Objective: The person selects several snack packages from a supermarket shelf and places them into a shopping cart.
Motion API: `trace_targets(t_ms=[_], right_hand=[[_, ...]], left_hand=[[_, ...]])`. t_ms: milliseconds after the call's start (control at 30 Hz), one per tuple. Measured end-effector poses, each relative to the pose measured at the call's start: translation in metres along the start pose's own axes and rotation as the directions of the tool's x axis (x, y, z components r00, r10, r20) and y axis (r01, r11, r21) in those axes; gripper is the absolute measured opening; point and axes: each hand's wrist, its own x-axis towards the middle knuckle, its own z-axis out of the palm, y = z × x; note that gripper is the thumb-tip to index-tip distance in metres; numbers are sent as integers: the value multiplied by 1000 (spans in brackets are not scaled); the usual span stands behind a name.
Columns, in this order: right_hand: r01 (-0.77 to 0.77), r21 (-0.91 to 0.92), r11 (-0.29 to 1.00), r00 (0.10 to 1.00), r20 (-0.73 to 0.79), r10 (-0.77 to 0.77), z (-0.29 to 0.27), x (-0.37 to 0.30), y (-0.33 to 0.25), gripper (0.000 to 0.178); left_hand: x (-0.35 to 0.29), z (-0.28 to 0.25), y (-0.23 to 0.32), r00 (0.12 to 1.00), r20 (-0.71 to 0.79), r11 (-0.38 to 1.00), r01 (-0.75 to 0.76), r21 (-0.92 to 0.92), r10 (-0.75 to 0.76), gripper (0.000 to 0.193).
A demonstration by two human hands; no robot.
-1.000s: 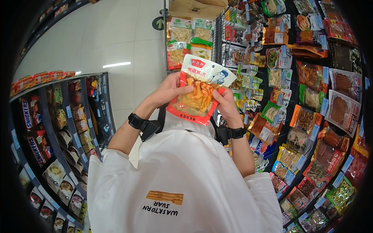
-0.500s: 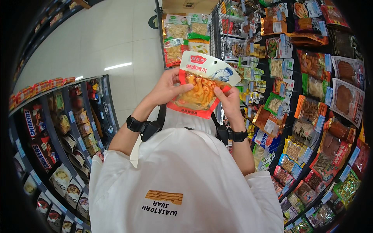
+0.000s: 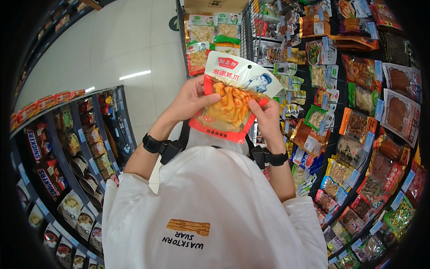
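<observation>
Between my two hands is a packet of chicken feet point(image 3: 232, 107), red and white with a clear window showing orange-brown feet inside. My left hand point(image 3: 192, 99) grips its left edge, thumb lying across the window and fingers hidden behind. On the opposite edge my right hand point(image 3: 267, 117) pinches it the same way, its thumb on the front. The packet is tilted, with its white top edge sloping down to the right. A small punched hole shows near that top edge. Black bands circle both my wrists.
Hanging snack packets point(image 3: 358, 130) fill the rack along the right. Ahead stands a wire-sided display point(image 3: 250, 36) with bagged snacks point(image 3: 201, 29). At left is a low shelf unit point(image 3: 123, 112) of sweets and packets, with pale tiled floor point(image 3: 130, 49) beyond it.
The packet has moved slightly left and tipped a little, so its window shows with less glare. Both hands keep their hold on its edges.
</observation>
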Motion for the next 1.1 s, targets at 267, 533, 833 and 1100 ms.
trace_targets(t_ms=[267,533,833,1100], right_hand=[[-118,317,941,990,107,89,2,3,5,34],[-121,367,922,992,88,95,2,1,6,32],[-45,-273,961,983,-182,-6,9,0,2,25],[452,-452,769,858,-13,-513,11,4,-6,24]], left_hand=[[-2,-2,-4,997,72,997,31,-70,-26,47],[0,5,-1,998,64,990,13,-138,-4,36],[7,5,-8,991,-132,998,17,65,-8,32],[6,2,5,820,138,533,-479,698,556,25]])
